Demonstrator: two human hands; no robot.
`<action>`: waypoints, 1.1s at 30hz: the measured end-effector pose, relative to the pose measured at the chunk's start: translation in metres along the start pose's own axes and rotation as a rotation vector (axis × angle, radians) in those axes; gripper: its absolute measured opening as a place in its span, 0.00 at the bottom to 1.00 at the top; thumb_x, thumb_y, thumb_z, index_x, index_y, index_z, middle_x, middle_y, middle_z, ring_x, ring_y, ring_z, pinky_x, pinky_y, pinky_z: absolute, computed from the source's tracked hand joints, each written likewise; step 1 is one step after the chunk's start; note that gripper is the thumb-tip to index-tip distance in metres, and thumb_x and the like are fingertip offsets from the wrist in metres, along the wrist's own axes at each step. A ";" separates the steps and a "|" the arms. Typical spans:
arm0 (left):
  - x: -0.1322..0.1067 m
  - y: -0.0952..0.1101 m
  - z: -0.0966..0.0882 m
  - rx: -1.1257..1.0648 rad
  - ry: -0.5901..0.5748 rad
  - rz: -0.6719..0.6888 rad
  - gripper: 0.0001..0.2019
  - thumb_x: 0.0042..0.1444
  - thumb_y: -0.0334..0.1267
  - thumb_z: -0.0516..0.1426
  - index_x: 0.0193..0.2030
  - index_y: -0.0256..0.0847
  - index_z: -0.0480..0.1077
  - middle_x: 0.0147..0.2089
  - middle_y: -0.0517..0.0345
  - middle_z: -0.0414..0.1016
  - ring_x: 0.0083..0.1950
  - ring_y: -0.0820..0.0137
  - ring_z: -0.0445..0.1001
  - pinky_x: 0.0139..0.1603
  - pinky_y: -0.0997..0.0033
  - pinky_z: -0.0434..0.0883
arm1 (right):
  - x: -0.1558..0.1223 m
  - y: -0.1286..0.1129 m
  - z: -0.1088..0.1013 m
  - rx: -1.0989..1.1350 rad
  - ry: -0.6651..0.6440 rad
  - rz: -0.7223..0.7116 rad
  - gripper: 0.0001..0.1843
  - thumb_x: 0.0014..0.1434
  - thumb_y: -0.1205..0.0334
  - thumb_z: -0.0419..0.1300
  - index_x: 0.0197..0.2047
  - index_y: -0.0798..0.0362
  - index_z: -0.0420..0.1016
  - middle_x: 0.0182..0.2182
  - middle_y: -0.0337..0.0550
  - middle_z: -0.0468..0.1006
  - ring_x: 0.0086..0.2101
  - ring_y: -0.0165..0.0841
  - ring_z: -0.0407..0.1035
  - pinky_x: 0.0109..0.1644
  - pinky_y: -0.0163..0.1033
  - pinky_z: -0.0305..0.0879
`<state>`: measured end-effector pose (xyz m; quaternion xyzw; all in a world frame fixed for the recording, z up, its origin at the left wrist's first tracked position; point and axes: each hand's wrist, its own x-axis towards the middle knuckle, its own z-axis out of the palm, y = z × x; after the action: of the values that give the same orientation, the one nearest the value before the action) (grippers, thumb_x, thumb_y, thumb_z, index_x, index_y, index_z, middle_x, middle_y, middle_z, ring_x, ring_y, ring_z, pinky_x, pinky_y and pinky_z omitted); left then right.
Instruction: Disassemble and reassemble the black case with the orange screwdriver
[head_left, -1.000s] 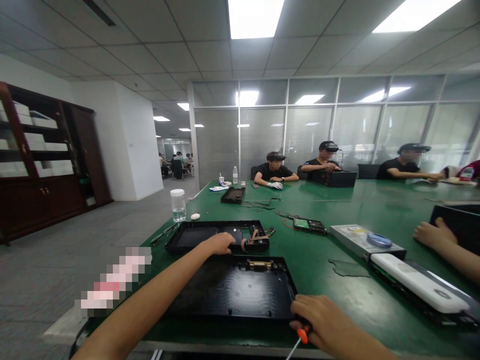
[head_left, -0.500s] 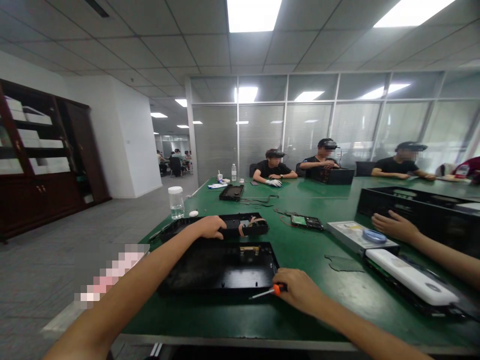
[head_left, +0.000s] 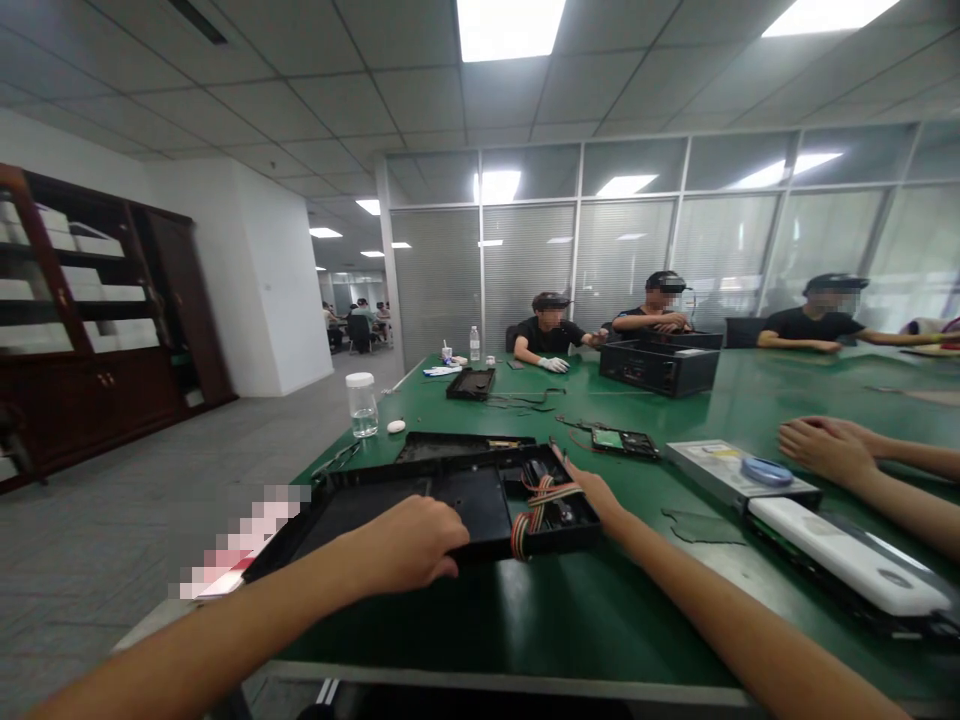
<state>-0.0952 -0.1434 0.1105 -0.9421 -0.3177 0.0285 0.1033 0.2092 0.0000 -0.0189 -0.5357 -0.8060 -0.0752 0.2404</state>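
Note:
My left hand (head_left: 416, 540) is closed over the near wall of a long black plastic casing (head_left: 469, 497), its thumb outside the edge. Striped ribbon cables (head_left: 529, 525) hang over that wall near its right end. My right hand (head_left: 600, 495) is at the casing's right end, its fingers mostly hidden behind the end wall; no screwdriver can be made out there. The casing is slanted, its left end towards me. Behind it, partly covered, is a flat black tray (head_left: 427, 442) with a brass-coloured strip (head_left: 508, 443).
A lidded clear jar (head_left: 363, 408) and a white round object (head_left: 396, 427) stand at the back left. Right of me are a circuit board (head_left: 609, 439), a metal box (head_left: 712, 470) with a blue ring (head_left: 769, 471), a white cover (head_left: 847, 555) and another person's hands (head_left: 829, 448).
The ribbon-cable casing has come towards me, in front of the flat tray, which has gone back. Both hands moved to the casing. The right hand's orange screwdriver is out of sight.

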 end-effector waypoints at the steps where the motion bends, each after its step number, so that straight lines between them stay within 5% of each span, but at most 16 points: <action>1: -0.004 0.006 0.005 -0.006 -0.016 0.003 0.07 0.51 0.40 0.57 0.34 0.40 0.70 0.34 0.56 0.73 0.36 0.67 0.71 0.36 0.72 0.67 | -0.003 0.013 -0.001 -0.028 -0.008 0.021 0.33 0.55 0.60 0.51 0.63 0.52 0.46 0.51 0.51 0.67 0.39 0.38 0.70 0.39 0.37 0.62; 3: -0.009 0.015 0.015 -0.008 -0.047 0.019 0.07 0.50 0.40 0.58 0.34 0.40 0.70 0.33 0.56 0.73 0.36 0.66 0.72 0.35 0.71 0.68 | -0.009 0.045 -0.004 -0.074 -0.019 0.059 0.29 0.55 0.62 0.50 0.60 0.52 0.54 0.54 0.51 0.63 0.40 0.38 0.69 0.40 0.37 0.61; 6: -0.006 0.023 0.034 0.000 -0.115 0.063 0.07 0.48 0.40 0.59 0.33 0.40 0.71 0.32 0.55 0.74 0.36 0.64 0.73 0.35 0.70 0.69 | -0.014 0.099 -0.008 -0.041 -0.039 0.172 0.16 0.55 0.62 0.49 0.43 0.52 0.72 0.46 0.48 0.71 0.42 0.36 0.67 0.43 0.35 0.59; 10: 0.012 0.020 0.052 0.009 -0.192 0.043 0.09 0.45 0.39 0.61 0.35 0.41 0.73 0.32 0.53 0.75 0.36 0.62 0.73 0.33 0.69 0.69 | -0.015 0.130 -0.012 0.107 0.077 0.434 0.21 0.57 0.51 0.45 0.33 0.56 0.74 0.31 0.49 0.76 0.33 0.37 0.68 0.35 0.36 0.60; 15: 0.049 -0.019 0.050 -0.114 -0.281 -0.026 0.21 0.44 0.57 0.56 0.29 0.39 0.74 0.26 0.53 0.73 0.29 0.64 0.72 0.29 0.71 0.67 | -0.007 0.073 -0.008 0.406 -0.019 0.237 0.30 0.56 0.41 0.43 0.30 0.56 0.74 0.22 0.40 0.73 0.24 0.32 0.64 0.28 0.33 0.57; 20: 0.093 -0.080 0.068 -0.107 0.101 -0.182 0.25 0.50 0.55 0.53 0.47 0.36 0.66 0.44 0.46 0.71 0.45 0.61 0.70 0.42 0.69 0.65 | -0.003 0.015 -0.003 0.293 -0.144 0.048 0.29 0.55 0.40 0.45 0.21 0.56 0.71 0.18 0.38 0.70 0.21 0.29 0.61 0.26 0.32 0.52; 22: 0.106 -0.096 0.083 -0.078 0.058 -0.225 0.27 0.49 0.50 0.56 0.51 0.35 0.61 0.46 0.44 0.69 0.47 0.60 0.69 0.43 0.68 0.65 | -0.003 0.009 -0.004 0.221 -0.170 0.071 0.28 0.55 0.41 0.46 0.21 0.56 0.71 0.18 0.39 0.70 0.21 0.28 0.61 0.25 0.32 0.50; 29: 0.113 -0.097 0.099 -0.042 -0.017 -0.182 0.36 0.47 0.37 0.60 0.60 0.37 0.48 0.45 0.43 0.69 0.45 0.60 0.70 0.41 0.68 0.65 | -0.007 0.007 -0.008 0.199 -0.215 0.083 0.27 0.57 0.44 0.46 0.21 0.55 0.70 0.18 0.40 0.70 0.20 0.28 0.62 0.25 0.32 0.50; 33: 0.109 -0.093 0.099 -0.039 0.110 0.016 0.27 0.45 0.35 0.61 0.53 0.41 0.61 0.54 0.47 0.61 0.51 0.61 0.65 0.49 0.68 0.62 | -0.008 -0.001 -0.008 0.198 -0.194 0.047 0.25 0.57 0.46 0.46 0.21 0.55 0.70 0.18 0.40 0.71 0.21 0.28 0.62 0.26 0.31 0.50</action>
<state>-0.0755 0.0118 0.0344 -0.9466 -0.3045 -0.0287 0.1018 0.2126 -0.0099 -0.0158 -0.5329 -0.8161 0.0625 0.2148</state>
